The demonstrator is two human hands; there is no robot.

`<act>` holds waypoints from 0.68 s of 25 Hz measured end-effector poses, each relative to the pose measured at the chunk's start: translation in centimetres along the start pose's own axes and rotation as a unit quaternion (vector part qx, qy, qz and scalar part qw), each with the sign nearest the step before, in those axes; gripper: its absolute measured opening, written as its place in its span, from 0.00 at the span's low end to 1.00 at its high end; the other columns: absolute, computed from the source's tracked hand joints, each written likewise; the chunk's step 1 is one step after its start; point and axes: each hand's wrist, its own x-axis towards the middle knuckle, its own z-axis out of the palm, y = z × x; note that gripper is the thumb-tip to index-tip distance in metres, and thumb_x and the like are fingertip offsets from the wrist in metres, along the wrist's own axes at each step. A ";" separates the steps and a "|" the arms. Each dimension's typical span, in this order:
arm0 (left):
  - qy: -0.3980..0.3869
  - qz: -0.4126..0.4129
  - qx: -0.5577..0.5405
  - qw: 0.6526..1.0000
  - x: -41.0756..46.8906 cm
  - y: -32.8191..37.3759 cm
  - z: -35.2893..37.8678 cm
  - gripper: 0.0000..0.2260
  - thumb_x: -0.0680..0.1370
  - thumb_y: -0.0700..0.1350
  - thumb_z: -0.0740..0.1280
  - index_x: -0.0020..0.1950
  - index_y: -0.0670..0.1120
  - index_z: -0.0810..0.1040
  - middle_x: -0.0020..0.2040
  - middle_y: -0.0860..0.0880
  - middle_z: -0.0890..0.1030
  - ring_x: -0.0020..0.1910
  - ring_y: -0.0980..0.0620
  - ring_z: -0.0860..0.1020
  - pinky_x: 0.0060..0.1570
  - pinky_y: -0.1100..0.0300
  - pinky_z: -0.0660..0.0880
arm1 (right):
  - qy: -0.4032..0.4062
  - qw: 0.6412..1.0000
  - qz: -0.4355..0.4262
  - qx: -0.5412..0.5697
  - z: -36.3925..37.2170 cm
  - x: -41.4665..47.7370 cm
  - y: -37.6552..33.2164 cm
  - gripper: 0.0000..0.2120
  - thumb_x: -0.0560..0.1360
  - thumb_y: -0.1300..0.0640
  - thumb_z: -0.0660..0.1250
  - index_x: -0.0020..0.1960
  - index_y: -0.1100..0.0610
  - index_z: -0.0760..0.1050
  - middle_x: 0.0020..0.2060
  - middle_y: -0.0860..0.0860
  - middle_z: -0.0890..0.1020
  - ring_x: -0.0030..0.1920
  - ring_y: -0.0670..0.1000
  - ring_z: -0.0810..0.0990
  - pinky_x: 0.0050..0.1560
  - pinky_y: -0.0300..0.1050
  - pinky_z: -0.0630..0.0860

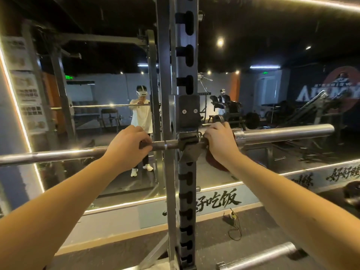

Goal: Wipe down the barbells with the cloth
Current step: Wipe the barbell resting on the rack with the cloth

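A steel barbell (282, 134) lies across the hook of a rack upright (187, 201) at chest height. My left hand (128, 147) grips the shaft just left of the upright. My right hand (220, 141) is curled round the bar just right of the hook, next to the sleeve collar, holding a dark red cloth (214, 162) against it. Part of the cloth hangs below my wrist; the rest is hidden under the hand.
A large wall mirror (97, 117) behind the rack reflects a person in white and gym machines. A second bar's end (259, 256) lies low at the bottom right. A cable (234, 227) sits on the floor by the wall.
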 end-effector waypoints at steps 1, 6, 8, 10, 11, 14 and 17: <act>0.005 -0.004 -0.004 1.000 -0.1 -0.2 0.2 0.07 0.78 0.50 0.72 0.55 0.53 0.84 0.51 0.55 0.78 0.52 0.54 0.72 0.55 0.57 0.71 | 0.012 1.000 -0.009 0.017 0.6 -1.2 0.2 0.14 0.81 0.58 0.66 0.66 0.55 0.78 0.66 0.51 0.74 0.69 0.57 0.66 0.73 0.52 0.63; 0.047 -0.020 -0.037 0.998 -0.6 -0.1 0.9 0.06 0.78 0.47 0.73 0.55 0.52 0.84 0.50 0.56 0.76 0.51 0.55 0.69 0.53 0.59 0.66 | 0.096 0.981 0.022 0.165 1.6 -6.3 1.8 0.15 0.81 0.66 0.65 0.66 0.60 0.79 0.64 0.53 0.76 0.66 0.54 0.72 0.69 0.33 0.60; 0.051 -0.029 -0.042 0.997 -0.6 0.2 1.0 0.06 0.78 0.46 0.73 0.55 0.51 0.84 0.50 0.57 0.75 0.51 0.55 0.68 0.53 0.59 0.66 | 0.142 0.967 0.076 0.197 0.4 -4.4 2.1 0.14 0.82 0.62 0.65 0.66 0.58 0.79 0.65 0.52 0.77 0.66 0.52 0.72 0.71 0.40 0.63; 0.060 -0.038 -0.044 0.997 -0.6 0.2 1.2 0.06 0.78 0.46 0.73 0.55 0.51 0.85 0.49 0.57 0.74 0.51 0.54 0.68 0.53 0.58 0.66 | 0.156 0.968 0.106 0.163 0.0 -2.9 0.9 0.14 0.82 0.61 0.65 0.67 0.58 0.79 0.65 0.52 0.78 0.68 0.53 0.71 0.72 0.44 0.62; 0.062 -0.040 -0.046 0.996 -0.7 0.0 1.3 0.06 0.78 0.46 0.73 0.54 0.51 0.85 0.48 0.57 0.73 0.51 0.54 0.68 0.53 0.58 0.66 | 0.137 0.975 0.092 0.149 0.3 -2.8 -0.3 0.15 0.81 0.61 0.65 0.67 0.58 0.78 0.66 0.52 0.78 0.69 0.55 0.69 0.73 0.46 0.61; 0.059 -0.037 -0.054 0.996 -1.1 -0.4 1.6 0.07 0.78 0.47 0.73 0.55 0.51 0.85 0.48 0.57 0.73 0.52 0.54 0.68 0.54 0.57 0.67 | 0.046 0.991 0.005 0.125 0.8 -3.1 0.0 0.17 0.81 0.60 0.64 0.70 0.55 0.77 0.67 0.49 0.77 0.70 0.54 0.66 0.75 0.48 0.60; 0.051 -0.035 -0.053 0.997 -0.8 -0.5 1.6 0.07 0.78 0.47 0.73 0.55 0.52 0.85 0.50 0.57 0.74 0.52 0.54 0.68 0.54 0.56 0.67 | -0.026 0.999 0.034 -0.022 -1.9 -1.1 3.0 0.19 0.80 0.60 0.66 0.70 0.52 0.76 0.66 0.50 0.78 0.69 0.54 0.68 0.74 0.51 0.64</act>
